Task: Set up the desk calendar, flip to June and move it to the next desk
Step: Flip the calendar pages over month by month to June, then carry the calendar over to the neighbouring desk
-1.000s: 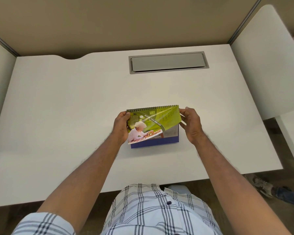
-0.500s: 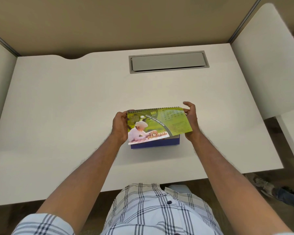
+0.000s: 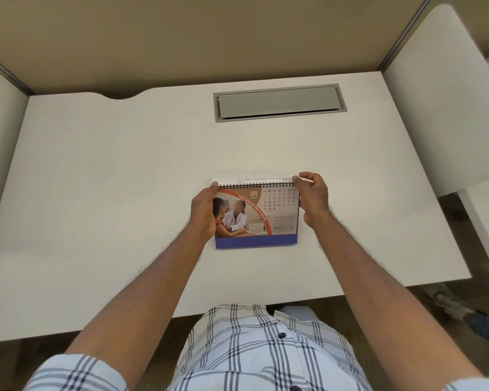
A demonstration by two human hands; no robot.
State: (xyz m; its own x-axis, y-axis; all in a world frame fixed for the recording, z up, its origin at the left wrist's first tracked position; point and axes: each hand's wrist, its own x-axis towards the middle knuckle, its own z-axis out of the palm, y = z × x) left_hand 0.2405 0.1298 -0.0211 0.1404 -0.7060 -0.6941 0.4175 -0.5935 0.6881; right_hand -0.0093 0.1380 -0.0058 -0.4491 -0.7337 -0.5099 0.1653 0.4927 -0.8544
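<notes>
Since half a second ago, the green May page has been turned over the spiral binding to the back, and the June page is now shown at the front of the calendar (image 3: 261, 218). Only a pale, blurred strip of the turned page (image 3: 251, 176) is seen above the binding.

The calendar is stood upright on the white desk (image 3: 110, 179), near the middle and toward the front edge, with its blue base strip resting on the surface. "JUN" is printed at the top of the page, with a date grid to the right and a photograph of two people on the left.

The left hand (image 3: 203, 215) is wrapped around the calendar's left edge, the fingers closed on it from behind and the thumb laid near the top corner by the binding. The right hand (image 3: 312, 200) is closed on the top right corner, where the turned page is pinched at the binding between thumb and curled fingers.

A grey hatch (image 3: 280, 104) is set into the desk farther back, well apart from the calendar. Another white desk (image 3: 441, 108) is seen to the right. A checked shirt (image 3: 251, 354) is visible at the bottom.
</notes>
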